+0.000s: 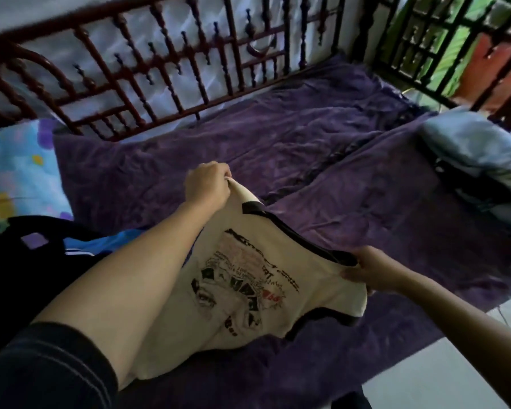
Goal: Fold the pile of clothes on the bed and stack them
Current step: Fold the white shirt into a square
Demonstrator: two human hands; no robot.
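At the left edge of the frame, a pale blue patterned sheet is being shown on the bed. Just below it, a dark heap of clothes is being swallowed by shadow, so its separate pieces cannot be told apart. Across the upper left and upper middle, the bed is being bordered by a reddish-brown wooden rail with turned spindles.

From the lower left corner, a forearm in a dark sleeve is being stretched toward the centre. There, an upper corner of a cream T-shirt is being pinched and lifted by the left hand, its grip closed on the cloth. The shirt, trimmed in dark fabric at the neck and sleeve, is being held spread between both hands in the middle of the frame, with its black and red print turned upward. Its lower part is being rested on the purple blanket, and one side is being hidden by the forearm.

Right of centre, the shirt's other shoulder is being clasped beside the collar by the right hand, whose grip is curled round the fabric. At the right edge, pale blue cloth is being shown lying over darker cloth. In the lower right corner, a white floor is being shown.
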